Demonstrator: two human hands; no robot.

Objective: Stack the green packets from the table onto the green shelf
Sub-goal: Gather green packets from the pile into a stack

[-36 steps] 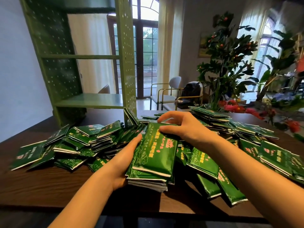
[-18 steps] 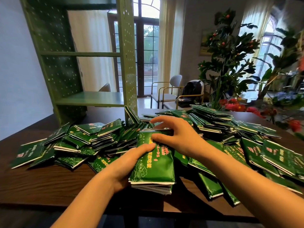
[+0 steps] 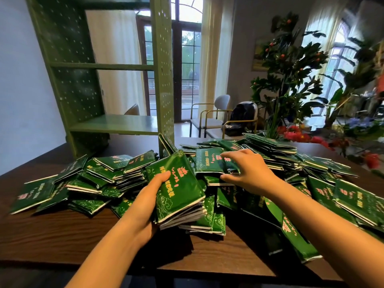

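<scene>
Cropped green shelf (image 3: 112, 125) at top edge. Hid fingers of left hand (image 3: 145, 202) beneath stack (image 3: 178, 190), thumb alone showing. Buried right side of one packet (image 3: 207, 163) under right hand (image 3: 249, 173). Blurred loose packets (image 3: 353, 196) toward right edge; could not read print. Smothered much of table (image 3: 62, 235) beneath them. Cut both forearms (image 3: 311, 235) at bottom edge.

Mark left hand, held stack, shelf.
left hand (image 3: 145, 201), head view, thumb base.
stack (image 3: 176, 183), head view, top packet's face.
shelf (image 3: 116, 123), head view, lower board.
</scene>
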